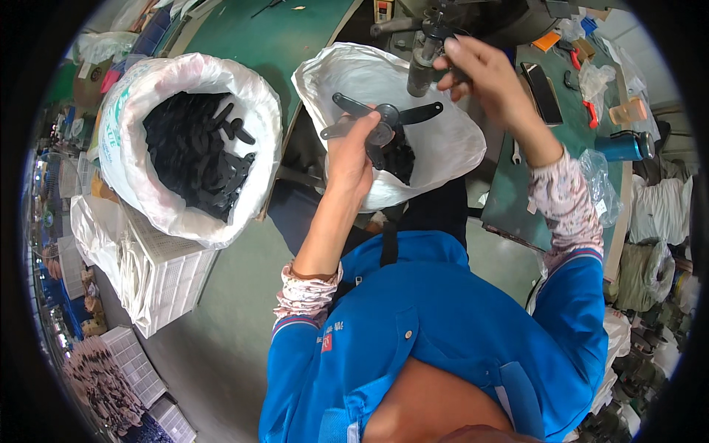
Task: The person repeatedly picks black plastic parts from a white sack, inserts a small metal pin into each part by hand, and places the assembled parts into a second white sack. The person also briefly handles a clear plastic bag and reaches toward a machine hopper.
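Observation:
My left hand (349,160) is closed round a black part with several flat arms (388,115) spreading from a round hub. It holds the part over an open white bag (447,159) in front of me, with more black pieces (399,159) lying inside. Up at the machine's upright metal spindle (421,74), my right hand (484,77) has its fingers curled in beside dark metal. What the right fingers grip is hidden. To the left, a big white sack (193,71) holds a heap of long black pieces (193,151).
The left sack rests by a white plastic crate (177,269). On the green bench (509,203) at the right are a phone (543,92), a wrench (516,153), a red-handled tool (591,115) and a blue flask (622,146). Another green tabletop (255,40) spans the back left.

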Demonstrator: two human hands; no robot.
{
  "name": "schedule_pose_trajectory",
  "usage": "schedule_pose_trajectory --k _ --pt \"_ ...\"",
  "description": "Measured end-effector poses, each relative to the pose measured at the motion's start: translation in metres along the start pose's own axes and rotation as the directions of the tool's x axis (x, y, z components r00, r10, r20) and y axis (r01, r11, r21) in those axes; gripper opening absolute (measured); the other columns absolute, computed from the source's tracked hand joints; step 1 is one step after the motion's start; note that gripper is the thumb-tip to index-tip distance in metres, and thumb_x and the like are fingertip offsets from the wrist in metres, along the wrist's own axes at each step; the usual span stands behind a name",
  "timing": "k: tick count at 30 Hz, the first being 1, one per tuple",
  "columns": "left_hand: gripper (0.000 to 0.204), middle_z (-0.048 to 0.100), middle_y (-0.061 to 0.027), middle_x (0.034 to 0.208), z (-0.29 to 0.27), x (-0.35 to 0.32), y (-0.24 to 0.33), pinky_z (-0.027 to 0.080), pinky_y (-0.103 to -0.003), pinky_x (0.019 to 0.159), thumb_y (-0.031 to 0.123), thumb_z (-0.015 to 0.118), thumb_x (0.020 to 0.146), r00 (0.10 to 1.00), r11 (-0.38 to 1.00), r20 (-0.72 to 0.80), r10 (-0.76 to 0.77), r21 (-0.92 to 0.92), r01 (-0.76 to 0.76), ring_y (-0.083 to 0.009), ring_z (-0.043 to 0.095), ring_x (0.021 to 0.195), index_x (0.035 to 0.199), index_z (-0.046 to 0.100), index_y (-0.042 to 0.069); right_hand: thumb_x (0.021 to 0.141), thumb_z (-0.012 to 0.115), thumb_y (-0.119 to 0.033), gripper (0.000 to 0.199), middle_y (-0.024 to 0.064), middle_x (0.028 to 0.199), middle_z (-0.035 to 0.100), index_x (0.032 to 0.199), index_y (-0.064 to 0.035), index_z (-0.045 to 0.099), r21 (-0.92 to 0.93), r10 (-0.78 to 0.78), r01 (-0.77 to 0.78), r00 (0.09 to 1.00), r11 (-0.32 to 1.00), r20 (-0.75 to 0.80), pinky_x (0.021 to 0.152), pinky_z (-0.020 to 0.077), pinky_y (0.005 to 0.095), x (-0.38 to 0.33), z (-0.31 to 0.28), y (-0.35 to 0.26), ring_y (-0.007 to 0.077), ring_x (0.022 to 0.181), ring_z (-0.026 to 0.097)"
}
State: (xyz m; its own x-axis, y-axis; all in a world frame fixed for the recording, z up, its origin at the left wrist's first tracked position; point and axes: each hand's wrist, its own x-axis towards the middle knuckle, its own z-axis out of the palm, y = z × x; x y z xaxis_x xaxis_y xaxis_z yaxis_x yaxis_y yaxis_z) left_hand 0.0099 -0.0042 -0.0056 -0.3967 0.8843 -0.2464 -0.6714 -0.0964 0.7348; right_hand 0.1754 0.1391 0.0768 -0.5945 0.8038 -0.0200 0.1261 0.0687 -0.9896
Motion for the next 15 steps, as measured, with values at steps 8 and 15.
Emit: schedule_pose_trajectory --k 8,15 --pt "0.027 0.062 -0.0071 0.098 0.012 -0.009 -0.005 0.054 -0.035 0.076 0.013 0.065 0.084 0.971 0.976 0.098 -0.216 0.023 0.215 -0.0178 0.062 0.089 0.108 0.058 0.001 0.072 0.067 -0.008 0.050 0.0146 0.116 0.057 0.120 -0.0049 0.055 -0.706 -0.587 0.701 0.616 0.102 0.526 0.084 0.0493 0.0384 -0.056 0.032 0.033 0.0313 0.102 0.058" --pt "0.037 0.063 -0.0199 0.109 -0.005 -0.010 0.011 0.056 -0.034 0.066 0.018 0.060 0.090 0.959 0.970 0.146 -0.242 0.071 0.234 -0.0241 0.066 0.090 0.119 0.047 -0.001 0.080 0.064 -0.001 0.031 0.0132 0.098 0.063 0.111 -0.0031 0.062 -0.678 -0.652 0.614 0.713 0.404 0.258 0.070 0.0522 0.0327 -0.062 0.010 0.024 0.0239 0.082 0.064"
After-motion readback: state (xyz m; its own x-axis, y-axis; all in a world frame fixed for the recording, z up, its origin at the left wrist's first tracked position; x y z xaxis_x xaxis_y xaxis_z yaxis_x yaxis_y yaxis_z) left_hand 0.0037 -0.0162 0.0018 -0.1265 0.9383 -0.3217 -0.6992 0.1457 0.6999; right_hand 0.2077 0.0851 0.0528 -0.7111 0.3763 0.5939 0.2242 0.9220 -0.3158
